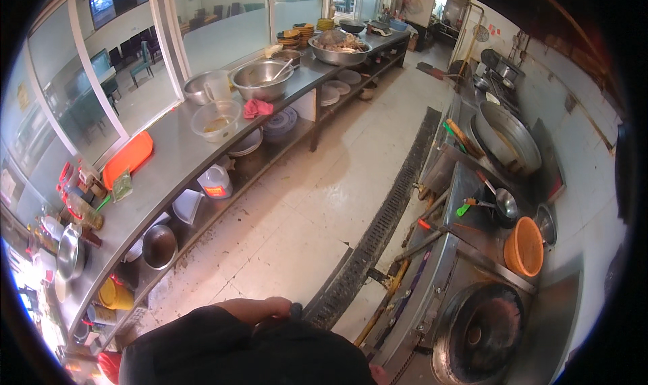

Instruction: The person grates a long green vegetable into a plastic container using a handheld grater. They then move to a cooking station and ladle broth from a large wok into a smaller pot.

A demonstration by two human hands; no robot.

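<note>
My left hand (279, 306) hangs in front of my dark clothing, above the tiled floor (283, 218). Its fingers are mostly hidden, and a small dark thing (296, 311) shows right beside it; whether the hand touches this cannot be told. Only a sliver of my right hand (377, 374) shows past the clothing at the bottom edge. Nearest to it on the right is the steel front of a cooking range with a large blackened wok burner (476, 334). An orange plastic basket (524, 247) stands farther along the range.
A long steel counter (167, 167) on the left bears an orange tray (129, 157), steel basins, and a plastic bowl (216, 121). A heaped basin (340, 55) stands farther back. Ladles (505, 202) and a big pot (509, 137) occupy the range. A floor drain grate (385, 228) runs alongside.
</note>
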